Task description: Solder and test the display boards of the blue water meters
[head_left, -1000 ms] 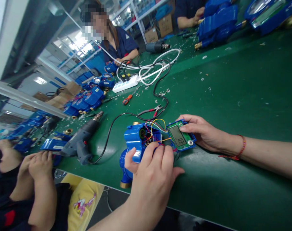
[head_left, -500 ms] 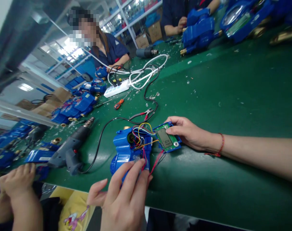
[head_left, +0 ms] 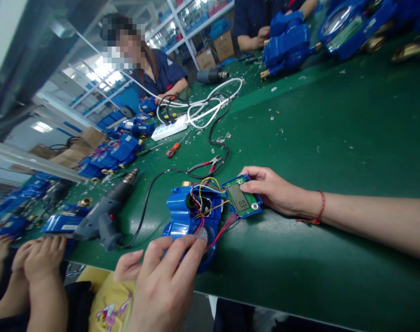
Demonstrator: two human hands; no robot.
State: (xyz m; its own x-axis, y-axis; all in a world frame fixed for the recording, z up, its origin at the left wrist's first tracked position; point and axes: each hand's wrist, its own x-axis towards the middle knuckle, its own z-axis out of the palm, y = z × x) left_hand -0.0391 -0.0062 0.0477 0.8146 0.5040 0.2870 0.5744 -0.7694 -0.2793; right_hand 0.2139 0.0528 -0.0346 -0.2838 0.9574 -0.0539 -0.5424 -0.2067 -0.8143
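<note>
A blue water meter housing (head_left: 180, 207) lies open on the green table, with coloured wires (head_left: 207, 184) coming out of its cavity. These wires lead to a circuit board with a display (head_left: 239, 197) in a blue frame. My right hand (head_left: 267, 189) pinches that board at its right edge, thumb on the front face. Stretched over the near part of the meter, my left hand (head_left: 165, 281) rests its fingertips by the round dial and the red wires. Its thumb stands apart from the fingers, and nothing is visibly gripped in it.
A heat gun (head_left: 106, 212) lies left of the meter, its black cord curving behind. Red-handled pliers (head_left: 210, 163), an orange screwdriver (head_left: 173, 150) and a white power strip (head_left: 170, 127) lie farther back. More blue meters (head_left: 288, 41) stand around. Co-workers' hands (head_left: 45, 256) show at left.
My left hand has shifted left and its fingers have drawn back from the wires, uncovering more of the dial and lower meter. My right hand keeps the board nearly still.
</note>
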